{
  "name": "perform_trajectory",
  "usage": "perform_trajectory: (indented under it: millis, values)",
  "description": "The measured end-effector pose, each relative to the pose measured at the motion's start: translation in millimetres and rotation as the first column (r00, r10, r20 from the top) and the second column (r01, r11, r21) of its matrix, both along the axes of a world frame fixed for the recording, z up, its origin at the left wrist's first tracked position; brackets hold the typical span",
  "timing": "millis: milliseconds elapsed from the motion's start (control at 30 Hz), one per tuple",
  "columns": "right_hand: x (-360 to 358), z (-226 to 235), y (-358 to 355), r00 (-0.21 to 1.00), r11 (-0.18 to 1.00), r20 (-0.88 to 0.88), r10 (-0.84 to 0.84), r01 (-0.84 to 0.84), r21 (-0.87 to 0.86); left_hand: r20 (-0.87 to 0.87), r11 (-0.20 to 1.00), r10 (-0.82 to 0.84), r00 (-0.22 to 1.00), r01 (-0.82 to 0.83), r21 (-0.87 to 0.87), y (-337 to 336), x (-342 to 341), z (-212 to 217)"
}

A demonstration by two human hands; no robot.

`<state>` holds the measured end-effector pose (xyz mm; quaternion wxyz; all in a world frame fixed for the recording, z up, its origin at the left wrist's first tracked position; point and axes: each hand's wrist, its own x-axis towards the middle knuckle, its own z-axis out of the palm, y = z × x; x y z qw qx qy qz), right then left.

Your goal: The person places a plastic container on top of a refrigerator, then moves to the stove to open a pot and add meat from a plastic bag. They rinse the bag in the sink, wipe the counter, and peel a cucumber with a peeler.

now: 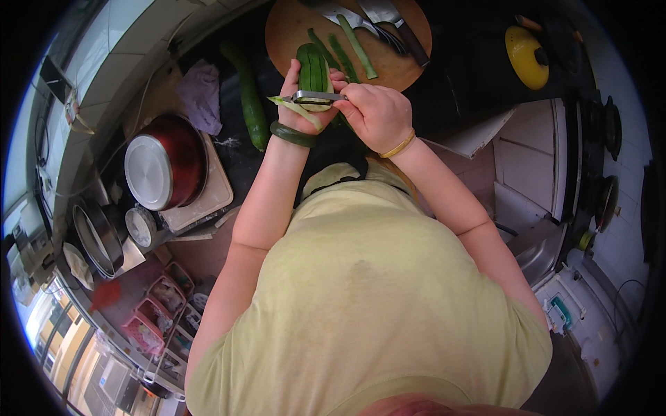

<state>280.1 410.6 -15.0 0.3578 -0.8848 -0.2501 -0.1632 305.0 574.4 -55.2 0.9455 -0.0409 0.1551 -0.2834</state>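
Observation:
My left hand (291,119) is wrapped round a thick, dark green piece of cucumber-like gourd (313,68), held upright with pale edges showing. My right hand (380,114) grips a metal peeler (320,96), whose head lies across the lower part of the gourd piece. A pale green strip of peel (306,116) hangs by the peeler over my left palm. Just beyond, a round wooden chopping board (288,35) bears several green strips (357,47) and two knives, one a dark-handled cleaver (402,29). To the left lies a long green gourd (246,97) on the black counter.
A purple-grey cloth (200,96) lies left of the long gourd. Nearer stand an upturned red pot (182,163) on a pale board (220,187) and a metal pan (96,236). A yellow lid (526,57) sits on the far right counter, above an open cabinet door (479,135).

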Motion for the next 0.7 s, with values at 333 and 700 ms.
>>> perform_trajectory:
  millis: [333,700]
  values:
    - [2.3,1.0,5.9,0.998,0.998,0.044,-0.051,0.052,-0.036,0.055,0.999,0.018,0.998,-0.020,0.032,5.6,-3.8,-4.6]
    - [20.3,-4.6,2.8,0.992,0.985,-0.107,-0.070,0.051,-0.165,-0.192,0.999,0.039,0.981,-0.033,0.034,7.2,-11.9,12.1]
